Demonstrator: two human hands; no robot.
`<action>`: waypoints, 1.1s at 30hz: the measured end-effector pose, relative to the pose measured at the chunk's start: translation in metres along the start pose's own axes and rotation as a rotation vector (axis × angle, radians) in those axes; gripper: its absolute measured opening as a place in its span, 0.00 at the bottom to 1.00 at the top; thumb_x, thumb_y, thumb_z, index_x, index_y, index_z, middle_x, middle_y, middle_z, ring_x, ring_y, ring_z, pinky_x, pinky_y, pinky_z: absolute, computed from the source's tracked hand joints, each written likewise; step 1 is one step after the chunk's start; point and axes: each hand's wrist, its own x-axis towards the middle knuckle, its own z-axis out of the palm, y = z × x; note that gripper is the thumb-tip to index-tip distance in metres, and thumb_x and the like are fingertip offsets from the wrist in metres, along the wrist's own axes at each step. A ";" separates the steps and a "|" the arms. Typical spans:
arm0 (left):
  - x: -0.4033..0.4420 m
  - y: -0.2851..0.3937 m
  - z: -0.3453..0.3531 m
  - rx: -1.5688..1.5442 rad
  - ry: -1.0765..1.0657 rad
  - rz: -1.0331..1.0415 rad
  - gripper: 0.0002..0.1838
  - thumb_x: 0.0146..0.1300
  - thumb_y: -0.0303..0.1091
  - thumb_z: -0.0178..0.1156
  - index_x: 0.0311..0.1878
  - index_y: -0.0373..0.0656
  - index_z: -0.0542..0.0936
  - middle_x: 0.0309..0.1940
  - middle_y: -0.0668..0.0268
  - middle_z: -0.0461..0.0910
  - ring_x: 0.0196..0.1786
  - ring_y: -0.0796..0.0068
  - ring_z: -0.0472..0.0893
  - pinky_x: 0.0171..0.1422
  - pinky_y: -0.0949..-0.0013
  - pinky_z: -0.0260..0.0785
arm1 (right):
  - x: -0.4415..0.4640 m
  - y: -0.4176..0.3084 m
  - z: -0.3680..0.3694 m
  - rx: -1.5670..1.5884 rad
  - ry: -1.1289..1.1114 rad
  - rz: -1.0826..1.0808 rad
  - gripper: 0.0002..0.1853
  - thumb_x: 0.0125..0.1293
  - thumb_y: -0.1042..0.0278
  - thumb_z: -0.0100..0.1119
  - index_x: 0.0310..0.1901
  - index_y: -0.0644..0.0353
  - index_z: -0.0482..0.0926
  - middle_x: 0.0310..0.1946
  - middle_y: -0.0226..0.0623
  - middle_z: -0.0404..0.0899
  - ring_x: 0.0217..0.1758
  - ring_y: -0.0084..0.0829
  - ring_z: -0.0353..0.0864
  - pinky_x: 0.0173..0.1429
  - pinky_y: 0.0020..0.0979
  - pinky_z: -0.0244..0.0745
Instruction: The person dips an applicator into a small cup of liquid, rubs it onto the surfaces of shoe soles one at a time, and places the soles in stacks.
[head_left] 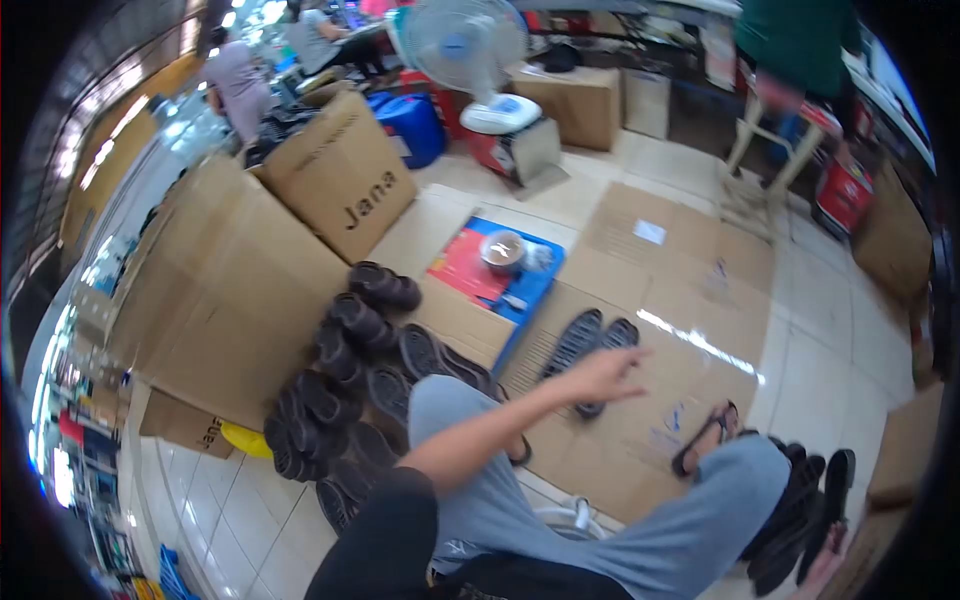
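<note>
My left hand [608, 374] reaches across above the cardboard mat, its fingers apart and nothing in them. Just behind and partly under it lies a pair of dark shoe soles [575, 342], one of them partly covered by the hand. At the lower right edge, my right hand [825, 568] is blurred and only partly visible beside a cluster of dark sandals [790, 510]. A sandal with its dark sole showing [839, 483] stands close to that hand; whether it is gripped cannot be made out.
Several dark brown shoes [365, 322] stand in rows at the left, beside large cardboard boxes [225, 280]. A blue and red board [540, 300] bears a round tub [503, 252]. Ahead are a fan [465, 45], a blue container [412, 130] and a stool [755, 150] with a person.
</note>
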 end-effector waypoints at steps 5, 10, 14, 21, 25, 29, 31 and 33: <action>-0.009 0.054 -0.016 -0.270 0.032 0.207 0.41 0.54 0.45 0.68 0.70 0.47 0.62 0.58 0.54 0.73 0.56 0.64 0.76 0.59 0.62 0.70 | -0.054 -0.193 0.354 -0.621 -0.021 0.005 0.15 0.63 0.69 0.55 0.47 0.72 0.73 0.50 0.53 0.73 0.51 0.38 0.76 0.59 0.41 0.71; -0.011 0.060 -0.031 -0.653 -0.011 0.271 0.44 0.59 0.57 0.60 0.74 0.52 0.54 0.64 0.56 0.66 0.66 0.64 0.66 0.69 0.61 0.56 | -0.020 -0.211 0.540 -1.226 -0.918 -0.307 0.09 0.59 0.68 0.53 0.30 0.67 0.76 0.49 0.52 0.68 0.48 0.41 0.76 0.63 0.43 0.71; -0.019 0.050 -0.038 -1.051 -0.387 0.248 0.50 0.59 0.74 0.44 0.76 0.58 0.38 0.66 0.60 0.62 0.63 0.66 0.66 0.66 0.63 0.58 | -0.037 -0.141 0.693 -0.869 -1.394 0.030 0.15 0.54 0.60 0.64 0.22 0.65 0.76 0.38 0.45 0.77 0.41 0.31 0.76 0.47 0.31 0.74; -0.046 0.036 -0.076 -1.547 -0.354 0.161 0.34 0.58 0.60 0.61 0.53 0.37 0.70 0.38 0.63 0.75 0.34 0.75 0.79 0.37 0.69 0.74 | 0.022 -0.095 0.784 -0.245 -1.565 0.256 0.18 0.66 0.60 0.55 0.48 0.67 0.71 0.55 0.51 0.72 0.61 0.42 0.73 0.58 0.43 0.74; -0.060 0.047 -0.123 -1.733 -0.019 0.185 0.26 0.60 0.49 0.63 0.50 0.38 0.68 0.37 0.65 0.73 0.36 0.77 0.77 0.41 0.71 0.72 | 0.159 -0.067 0.746 0.227 -1.249 0.064 0.22 0.71 0.63 0.46 0.62 0.65 0.65 0.63 0.48 0.66 0.65 0.42 0.68 0.64 0.45 0.70; -0.060 0.036 -0.144 -1.840 0.306 0.357 0.28 0.64 0.48 0.59 0.56 0.36 0.65 0.40 0.64 0.73 0.43 0.78 0.74 0.50 0.73 0.68 | 0.214 0.112 0.787 -0.003 -0.894 0.240 0.19 0.70 0.65 0.48 0.58 0.65 0.72 0.57 0.43 0.72 0.56 0.35 0.72 0.58 0.38 0.69; -0.056 0.032 -0.141 -1.767 0.403 0.398 0.35 0.64 0.47 0.59 0.65 0.34 0.59 0.50 0.60 0.71 0.46 0.78 0.73 0.52 0.74 0.67 | 0.188 0.215 0.837 -0.222 -0.855 0.334 0.17 0.68 0.67 0.51 0.56 0.63 0.75 0.52 0.36 0.76 0.46 0.25 0.73 0.46 0.26 0.70; -0.056 0.032 -0.140 -1.561 0.654 0.399 0.42 0.63 0.42 0.60 0.71 0.37 0.48 0.59 0.56 0.63 0.51 0.74 0.71 0.58 0.72 0.64 | 0.086 0.265 0.899 -0.680 -0.994 -0.034 0.14 0.65 0.67 0.56 0.51 0.59 0.80 0.45 0.33 0.80 0.37 0.17 0.73 0.35 0.19 0.67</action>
